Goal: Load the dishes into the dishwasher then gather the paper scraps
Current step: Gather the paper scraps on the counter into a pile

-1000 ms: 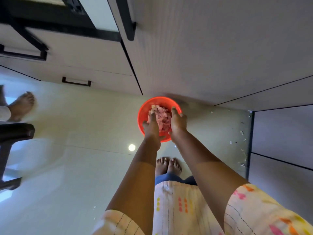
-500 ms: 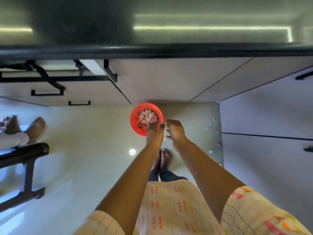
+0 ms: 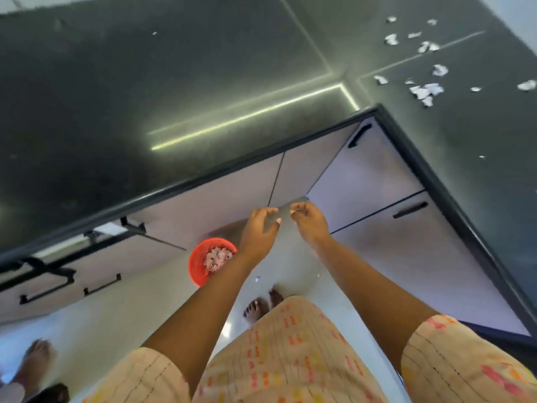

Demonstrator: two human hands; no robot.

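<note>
Small torn white paper scraps (image 3: 425,90) lie scattered on the dark glossy stone table (image 3: 145,97), up and right, well apart from both hands. More pale scraps fill the round orange plastic bowl (image 3: 200,260) on the floor, just beside the left hand (image 3: 258,231). Left grip's fingers are spread apart and empty; right hand (image 3: 309,222) is loosely curled, fingertips nearly together, clasping nothing I can tell.

This is a home kitchen. A dark, polished stone L-shaped table (image 3: 174,97) wraps around a corner, its glossy top mirroring strip lights. Below it run pale flat-front cabinet doors and drawers (image 3: 363,181) fitted with slim black bar handles (image 3: 410,210). The glossy light tiled floor (image 3: 110,324) is walked on barefoot, which suits a household. Torn white paper scraps (image 3: 425,91) lie scattered on the right stretch of the table.
</note>
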